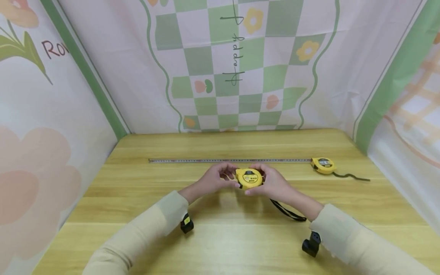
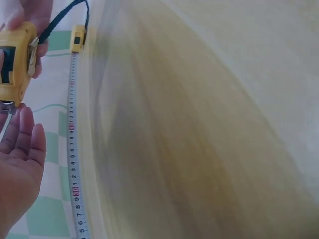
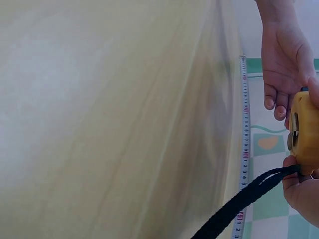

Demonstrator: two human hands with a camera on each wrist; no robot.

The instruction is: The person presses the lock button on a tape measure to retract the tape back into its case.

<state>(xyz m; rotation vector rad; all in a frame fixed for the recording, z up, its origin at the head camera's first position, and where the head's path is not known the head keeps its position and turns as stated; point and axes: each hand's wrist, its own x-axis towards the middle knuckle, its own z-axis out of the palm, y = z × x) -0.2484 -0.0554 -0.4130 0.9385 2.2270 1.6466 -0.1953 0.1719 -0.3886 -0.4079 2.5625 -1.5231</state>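
Note:
A yellow tape measure (image 1: 249, 178) is held up above the wooden table, between both hands. My right hand (image 1: 275, 184) grips its right side, with thumb and fingers on the case. At its mouth end, my left hand (image 1: 218, 178) has its thumb and fingertips on the tape measure, the other fingers loosely bent. In the left wrist view a metal hook (image 2: 7, 107) shows at the mouth, close to the left fingers. A black wrist strap (image 3: 264, 181) hangs from the case. The exact left fingertip contact is partly hidden.
A second yellow tape measure (image 1: 323, 165) lies at the table's right, its blade (image 1: 227, 160) drawn out long to the left and its dark cord (image 1: 352, 176) trailing right. Patterned cloth (image 1: 237, 76) stands behind the wooden table (image 1: 220, 236) and at both sides.

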